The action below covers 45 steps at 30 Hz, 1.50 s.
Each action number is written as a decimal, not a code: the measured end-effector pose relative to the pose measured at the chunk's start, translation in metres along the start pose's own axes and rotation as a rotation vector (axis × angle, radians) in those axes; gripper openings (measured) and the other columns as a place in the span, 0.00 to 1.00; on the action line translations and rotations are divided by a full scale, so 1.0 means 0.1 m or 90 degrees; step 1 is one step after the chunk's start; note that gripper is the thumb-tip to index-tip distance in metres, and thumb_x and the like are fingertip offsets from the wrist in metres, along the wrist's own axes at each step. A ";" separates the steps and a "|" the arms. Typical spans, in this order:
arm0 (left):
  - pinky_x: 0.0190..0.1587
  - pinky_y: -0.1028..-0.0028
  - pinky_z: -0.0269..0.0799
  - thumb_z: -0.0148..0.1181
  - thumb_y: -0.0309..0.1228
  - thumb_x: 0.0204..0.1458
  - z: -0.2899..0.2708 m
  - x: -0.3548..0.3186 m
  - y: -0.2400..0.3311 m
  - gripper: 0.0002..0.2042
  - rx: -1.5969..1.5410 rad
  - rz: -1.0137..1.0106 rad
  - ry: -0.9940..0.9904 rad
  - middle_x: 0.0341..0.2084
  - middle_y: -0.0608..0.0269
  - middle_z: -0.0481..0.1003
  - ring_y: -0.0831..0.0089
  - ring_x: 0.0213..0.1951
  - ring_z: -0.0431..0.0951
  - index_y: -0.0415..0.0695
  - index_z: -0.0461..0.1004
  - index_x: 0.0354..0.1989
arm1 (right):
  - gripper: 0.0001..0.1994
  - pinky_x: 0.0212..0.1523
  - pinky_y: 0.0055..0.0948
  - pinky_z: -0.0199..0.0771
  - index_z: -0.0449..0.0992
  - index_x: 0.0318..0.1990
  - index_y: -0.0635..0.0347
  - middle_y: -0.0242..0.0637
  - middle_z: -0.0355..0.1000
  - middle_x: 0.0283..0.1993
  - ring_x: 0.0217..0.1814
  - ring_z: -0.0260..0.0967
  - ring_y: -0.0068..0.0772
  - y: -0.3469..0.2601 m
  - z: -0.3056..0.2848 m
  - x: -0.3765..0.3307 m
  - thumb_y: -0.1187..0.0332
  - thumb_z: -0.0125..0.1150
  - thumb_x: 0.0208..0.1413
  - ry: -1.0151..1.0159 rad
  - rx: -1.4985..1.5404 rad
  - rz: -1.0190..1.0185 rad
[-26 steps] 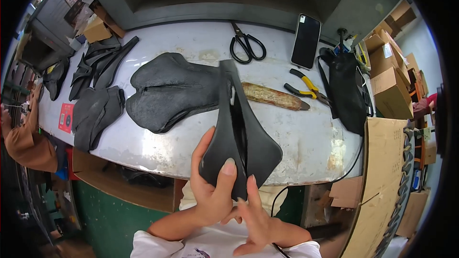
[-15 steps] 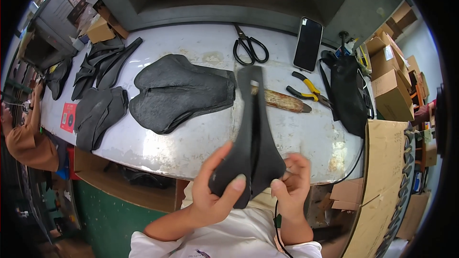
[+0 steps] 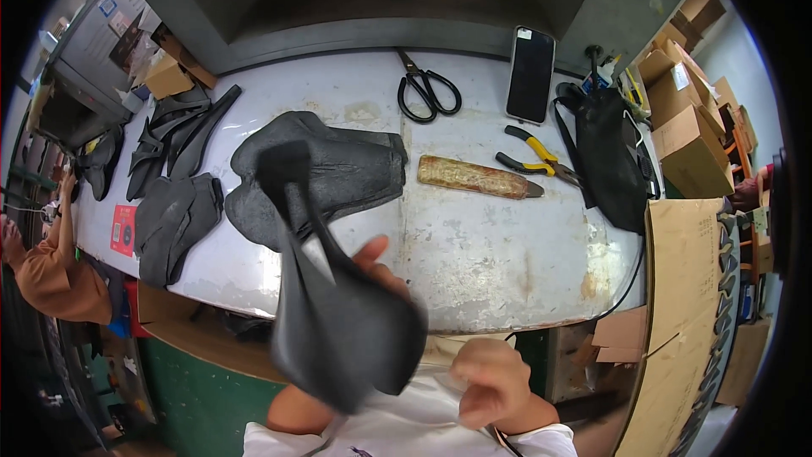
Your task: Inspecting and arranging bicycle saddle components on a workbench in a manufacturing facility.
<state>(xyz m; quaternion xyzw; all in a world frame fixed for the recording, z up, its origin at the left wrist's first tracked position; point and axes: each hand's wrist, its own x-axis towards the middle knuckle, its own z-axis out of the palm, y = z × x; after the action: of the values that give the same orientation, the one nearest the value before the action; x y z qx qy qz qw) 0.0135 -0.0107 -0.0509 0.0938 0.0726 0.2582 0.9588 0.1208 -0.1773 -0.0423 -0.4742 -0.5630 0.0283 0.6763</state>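
A black saddle-shaped piece (image 3: 351, 330), like a bicycle saddle cover with a long slot down its middle, is tilted and blurred in front of me. My left hand (image 3: 385, 268) grips it from behind, mostly hidden, with a few fingers showing past its right edge. To the right of the piece and apart from it, my right hand (image 3: 492, 379) is loosely curled, with nothing visible in it. On the table beyond lies a stack of similar black pieces (image 3: 338, 173), partly covered by the raised one.
Black-handled scissors (image 3: 427, 93), a phone (image 3: 531, 76), yellow-and-black pliers (image 3: 541, 156) and a tool with a wrapped handle (image 3: 474, 178) lie on the worn white table (image 3: 474, 262). More black pieces (image 3: 173, 220) lie left. A black bag (image 3: 611, 161) and cardboard boxes (image 3: 689, 152) stand right. A person (image 3: 63, 275) works far left.
The black saddle cover has swung left and turned, now in my left hand alone. My right hand has let go of it and moved slightly down. The view has shifted a little.
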 end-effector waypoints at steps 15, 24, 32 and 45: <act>0.47 0.77 0.72 0.67 0.32 0.50 0.19 -0.18 -0.07 0.28 0.442 -0.144 0.117 0.43 0.62 0.73 0.74 0.45 0.75 0.38 0.65 0.59 | 0.07 0.18 0.22 0.59 0.71 0.28 0.61 0.33 0.67 0.17 0.15 0.61 0.20 -0.09 0.09 0.51 0.74 0.61 0.56 0.008 -0.104 0.451; 0.53 0.74 0.69 0.64 0.36 0.53 0.32 -0.32 -0.04 0.33 0.538 -0.213 0.041 0.49 0.60 0.69 0.73 0.54 0.68 0.36 0.58 0.64 | 0.06 0.19 0.28 0.67 0.75 0.31 0.60 0.38 0.72 0.21 0.17 0.70 0.35 -0.18 0.02 0.58 0.74 0.67 0.51 -0.064 -0.175 0.332; 0.70 0.62 0.50 0.63 0.29 0.53 0.45 -0.37 -0.28 0.31 0.415 -0.054 0.002 0.66 0.46 0.58 0.59 0.67 0.59 0.38 0.58 0.64 | 0.06 0.20 0.28 0.64 0.72 0.33 0.62 0.38 0.70 0.21 0.18 0.68 0.31 0.06 0.02 0.47 0.70 0.61 0.60 0.000 0.078 0.433; 0.55 0.70 0.66 0.65 0.44 0.52 -0.02 -0.52 -0.32 0.30 0.746 -0.174 0.145 0.49 0.60 0.73 0.73 0.52 0.71 0.37 0.67 0.58 | 0.08 0.19 0.23 0.58 0.74 0.31 0.62 0.33 0.64 0.16 0.17 0.59 0.21 0.12 -0.10 0.49 0.68 0.60 0.61 -0.115 -0.092 0.365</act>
<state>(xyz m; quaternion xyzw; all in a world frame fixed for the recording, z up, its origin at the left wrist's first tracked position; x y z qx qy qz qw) -0.0159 -0.0647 -0.0547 0.5671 0.3160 0.0586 0.7584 0.1527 -0.1491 -0.0132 -0.6563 -0.4645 0.2201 0.5523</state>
